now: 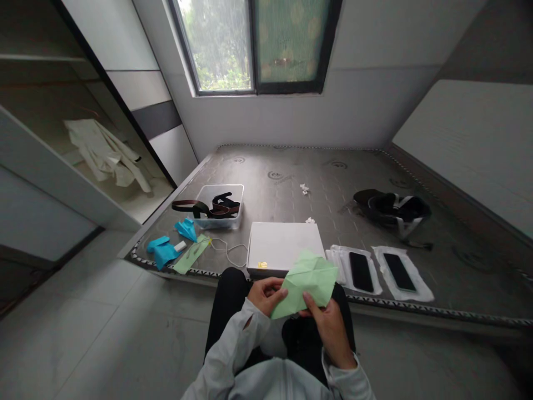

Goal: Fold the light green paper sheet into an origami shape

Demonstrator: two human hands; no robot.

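Note:
A sheet of light green paper (306,278), marked with crossing creases, is held above my lap. My left hand (266,294) pinches its left edge between thumb and fingers. Near the lower right edge, my right hand (327,322) grips the same sheet, thumb on top and fingers mostly hidden underneath. Just beyond the paper lies a flat white box (283,241) with a small yellow piece (262,265) on its front edge; the paper overlaps the box's near right corner in view.
Left on the mattress (266,172) are a clear plastic bin (220,222) with belts (220,208), blue folded paper (164,253), a green strip (192,254) and a white cable (229,253). Two phones (361,272) on white wrapping and a dark cap (391,208) lie right.

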